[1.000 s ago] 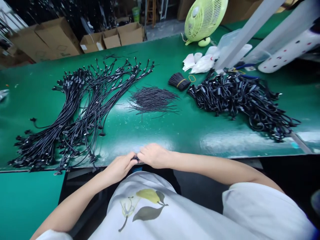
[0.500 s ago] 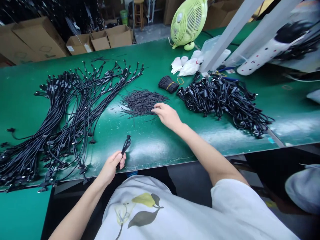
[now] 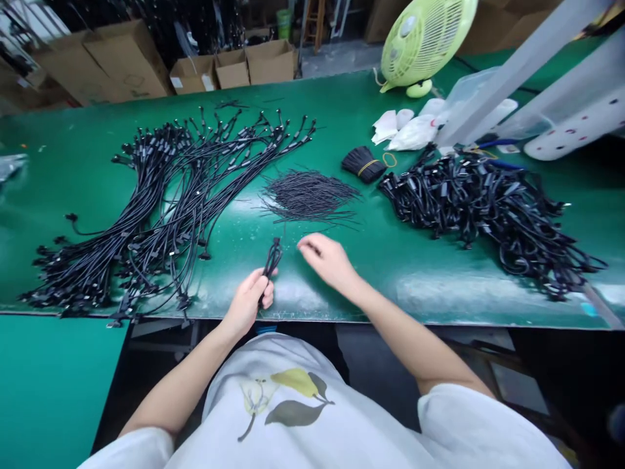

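My left hand (image 3: 249,301) is closed around a folded black cable (image 3: 273,257), whose looped end sticks up above the fingers near the table's front edge. Just right of it, my right hand (image 3: 328,260) hovers with thumb and fingertips pinched together; anything thin between them is too small to make out. Beyond both hands lies a loose pile of thin black ties (image 3: 310,195). A bundle of similar black ties (image 3: 364,164), held by a yellow rubber band, sits behind and right of that pile.
Long black cables (image 3: 170,195) with connectors spread over the left of the green table (image 3: 336,104). Coiled black cables (image 3: 483,202) are heaped at the right. A green fan (image 3: 424,39), white rolls and bags (image 3: 413,132) and a slanted grey post (image 3: 512,71) stand behind. Cardboard boxes (image 3: 271,62) line the far side.
My right hand has drawn back from the tie pile toward my left hand, fingers pinched. The left hand still grips the folded cable. The camera view has shifted left.
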`<state>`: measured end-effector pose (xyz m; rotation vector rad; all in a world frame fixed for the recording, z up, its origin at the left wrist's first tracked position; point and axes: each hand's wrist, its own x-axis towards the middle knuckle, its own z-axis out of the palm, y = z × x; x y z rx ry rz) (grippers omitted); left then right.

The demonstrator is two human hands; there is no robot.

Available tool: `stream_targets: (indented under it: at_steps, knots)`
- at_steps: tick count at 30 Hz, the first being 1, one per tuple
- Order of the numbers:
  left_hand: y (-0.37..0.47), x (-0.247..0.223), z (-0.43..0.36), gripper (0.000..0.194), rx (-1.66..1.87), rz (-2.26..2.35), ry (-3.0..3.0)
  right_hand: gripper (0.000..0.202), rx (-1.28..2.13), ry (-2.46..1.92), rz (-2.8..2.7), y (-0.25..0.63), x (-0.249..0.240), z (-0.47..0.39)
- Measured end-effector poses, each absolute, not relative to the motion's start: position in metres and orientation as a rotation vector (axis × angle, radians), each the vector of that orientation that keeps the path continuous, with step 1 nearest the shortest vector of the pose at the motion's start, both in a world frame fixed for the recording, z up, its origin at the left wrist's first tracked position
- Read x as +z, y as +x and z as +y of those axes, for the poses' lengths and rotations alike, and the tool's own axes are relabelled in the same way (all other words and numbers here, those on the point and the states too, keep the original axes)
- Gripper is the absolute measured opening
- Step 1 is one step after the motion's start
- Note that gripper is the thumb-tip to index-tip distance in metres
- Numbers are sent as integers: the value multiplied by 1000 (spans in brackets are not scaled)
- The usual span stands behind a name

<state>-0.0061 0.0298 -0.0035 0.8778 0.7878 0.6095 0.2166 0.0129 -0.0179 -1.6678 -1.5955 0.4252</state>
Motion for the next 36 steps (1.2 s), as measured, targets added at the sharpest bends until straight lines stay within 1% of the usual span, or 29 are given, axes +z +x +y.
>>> stream_targets:
  at_steps: [2,3,4,6,8,10,12,13,15,19,23,26,28,30,31,34,35,36]
  knots:
    - [-1,-5,30,47,641,772,922,13,710,-1526,-1577,177,-16,-2]
    - [-1,-6,30,49,658,773,963,13,774,-1495,-1575,161,-16,-8]
    - [-2,-6,30,48,675,786,1021,13,769,-1486,-1596,149,-16,-13]
    - [-7,-8,30,43,692,849,1185,14,556,-1505,-1738,137,-16,-19]
    - [-12,-8,31,39,701,949,1393,20,165,-1500,-1992,135,-12,-19]
    - [-18,-8,33,32,678,1035,1571,25,-249,-1367,-2259,139,-5,-15]
    - [-24,-9,35,22,586,1063,1630,29,-529,-1111,-2471,144,5,-9]
    - [-27,-9,37,20,525,1055,1616,31,-607,-986,-2548,145,11,-6]
    - [-34,-9,38,21,424,1004,1544,31,-674,-825,-2676,146,22,-2]
    - [-47,-7,36,23,339,842,1310,24,-774,-629,-2865,139,39,1]
    - [-52,-5,32,28,320,823,1233,27,-888,-531,-2924,129,49,-1]
    - [-52,-3,29,23,316,845,1232,29,-844,-549,-2957,124,49,-3]
    - [-51,-1,25,17,325,876,1248,28,-742,-556,-2985,123,45,-1]
    - [-49,3,21,5,348,915,1277,25,-620,-602,-3021,124,39,4]
    - [-47,5,20,5,371,925,1301,23,-551,-655,-3038,125,35,7]
    - [-42,11,22,34,487,908,1331,19,-292,-994,-2959,125,26,17]
    - [-41,12,24,37,539,885,1300,20,-196,-1149,-2851,124,24,19]
    - [-40,12,28,36,591,853,1244,22,-94,-1294,-2703,122,23,20]
